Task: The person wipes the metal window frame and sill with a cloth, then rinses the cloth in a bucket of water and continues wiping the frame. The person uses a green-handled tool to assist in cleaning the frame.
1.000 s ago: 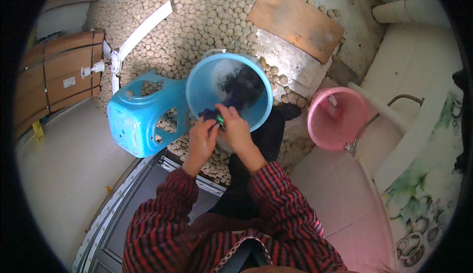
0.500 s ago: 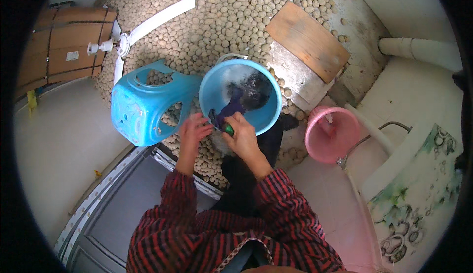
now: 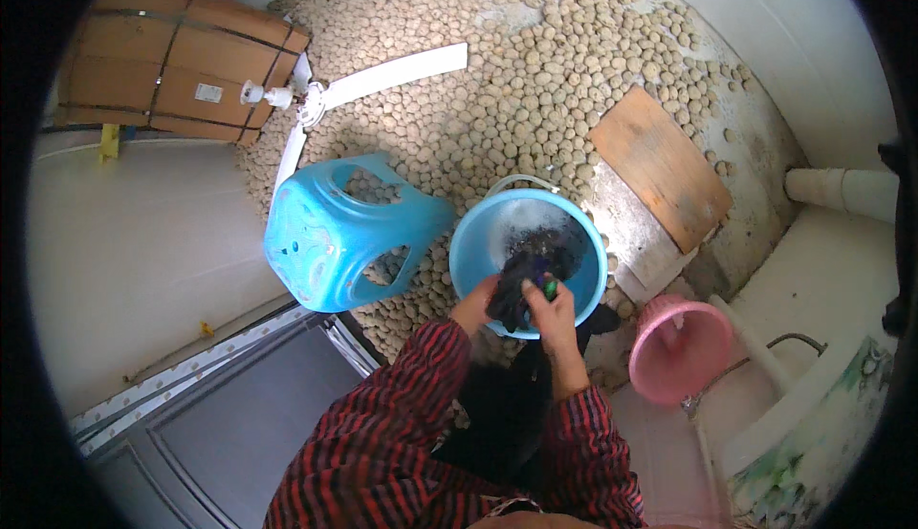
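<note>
A light blue bucket (image 3: 469, 242) with soapy water stands on the pebble floor in front of me. Over its near rim I hold a dark wet cloth (image 3: 516, 285). My left hand (image 3: 473, 305) grips the cloth's left side. My right hand (image 3: 550, 314) grips its right side, together with a small green thing (image 3: 551, 289) between the fingers. Both red plaid sleeves reach up from the lower edge. The cloth's lower end hangs into the bucket.
A blue plastic stool (image 3: 339, 233) lies tipped over to the left of the bucket. A pink bucket (image 3: 679, 347) stands at the right, a wooden board (image 3: 660, 166) lies beyond it. White pipes (image 3: 382, 75) and a cardboard box (image 3: 172, 70) are at the far left.
The view has shifted, so the bucket now sits lower and further right. Both hands stay on the dark cloth, working it at the bucket's near rim.
</note>
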Available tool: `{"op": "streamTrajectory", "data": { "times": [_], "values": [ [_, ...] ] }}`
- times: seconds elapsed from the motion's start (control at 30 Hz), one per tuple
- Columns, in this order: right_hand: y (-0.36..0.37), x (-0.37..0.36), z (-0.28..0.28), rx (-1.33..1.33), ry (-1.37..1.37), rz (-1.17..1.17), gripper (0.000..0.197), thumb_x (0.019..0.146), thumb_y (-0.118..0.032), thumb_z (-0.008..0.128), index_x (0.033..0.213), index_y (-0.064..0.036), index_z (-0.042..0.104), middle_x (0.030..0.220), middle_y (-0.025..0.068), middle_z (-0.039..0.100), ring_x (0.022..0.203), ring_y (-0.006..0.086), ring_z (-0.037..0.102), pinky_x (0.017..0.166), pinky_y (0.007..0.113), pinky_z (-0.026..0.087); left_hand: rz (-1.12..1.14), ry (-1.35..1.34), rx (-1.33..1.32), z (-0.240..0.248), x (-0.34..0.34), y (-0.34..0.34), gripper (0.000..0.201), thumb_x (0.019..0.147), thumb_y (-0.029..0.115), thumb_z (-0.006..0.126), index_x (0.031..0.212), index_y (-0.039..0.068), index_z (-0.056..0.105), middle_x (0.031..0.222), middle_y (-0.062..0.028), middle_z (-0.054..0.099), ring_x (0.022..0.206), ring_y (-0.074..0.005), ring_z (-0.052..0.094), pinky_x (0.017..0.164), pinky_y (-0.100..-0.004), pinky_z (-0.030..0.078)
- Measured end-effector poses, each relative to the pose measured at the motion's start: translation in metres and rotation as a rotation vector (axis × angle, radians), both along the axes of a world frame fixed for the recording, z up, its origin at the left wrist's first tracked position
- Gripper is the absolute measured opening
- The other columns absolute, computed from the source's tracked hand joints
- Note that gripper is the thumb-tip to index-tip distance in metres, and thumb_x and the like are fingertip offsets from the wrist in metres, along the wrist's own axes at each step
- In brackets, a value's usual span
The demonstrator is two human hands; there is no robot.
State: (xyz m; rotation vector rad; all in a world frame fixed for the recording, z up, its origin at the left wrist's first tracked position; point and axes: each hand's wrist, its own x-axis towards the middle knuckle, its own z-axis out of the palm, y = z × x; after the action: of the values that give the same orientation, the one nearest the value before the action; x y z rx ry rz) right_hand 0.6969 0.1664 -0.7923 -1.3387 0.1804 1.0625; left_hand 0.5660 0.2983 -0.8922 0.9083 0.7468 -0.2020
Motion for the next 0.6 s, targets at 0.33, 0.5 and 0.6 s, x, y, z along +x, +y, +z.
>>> {"op": "streamTrajectory", "data": {
  "times": [0.33, 0.5, 0.6],
  "values": [
    [0.010, 0.028, -0.093, -0.190, 0.151, 0.228, 0.030, 0.096, -0.034, 0.077, 0.099, -0.0050, 0.070, 0.080, -0.0008, 0.064, 0.059, 0.0094, 0.055, 0.046, 0.028, 0.039, 0.230, 0.186, -0.310, 0.062, 0.003, 0.008, 0.060, 0.100, 0.044, 0.069, 0.141, 0.001, 0.058, 0.124, -0.0121, 0.072, 0.103, -0.0247, 0.073, 0.096, -0.0426, 0.059],
    [-0.015, 0.012, -0.105, -0.251, 0.436, 0.000, 0.044, 0.097, -0.047, 0.075, 0.110, -0.0060, 0.066, 0.083, 0.0019, 0.064, 0.056, 0.0133, 0.054, 0.046, 0.028, 0.045, 0.392, 0.068, -0.559, 0.060, -0.007, -0.004, 0.061, 0.103, 0.043, 0.059, 0.144, -0.001, 0.053, 0.122, -0.0211, 0.071, 0.104, -0.0342, 0.073, 0.091, -0.0467, 0.061],
    [-0.023, -0.003, -0.112, -0.263, 0.580, -0.078, 0.051, 0.099, -0.048, 0.072, 0.132, -0.0107, 0.061, 0.105, 0.0037, 0.065, 0.075, 0.0167, 0.060, 0.065, 0.032, 0.063, 0.336, -0.082, -0.677, 0.059, -0.011, -0.018, 0.063, 0.105, 0.047, 0.049, 0.141, -0.004, 0.053, 0.115, -0.0250, 0.069, 0.090, -0.0349, 0.072, 0.078, -0.0434, 0.061]
  ]
}}
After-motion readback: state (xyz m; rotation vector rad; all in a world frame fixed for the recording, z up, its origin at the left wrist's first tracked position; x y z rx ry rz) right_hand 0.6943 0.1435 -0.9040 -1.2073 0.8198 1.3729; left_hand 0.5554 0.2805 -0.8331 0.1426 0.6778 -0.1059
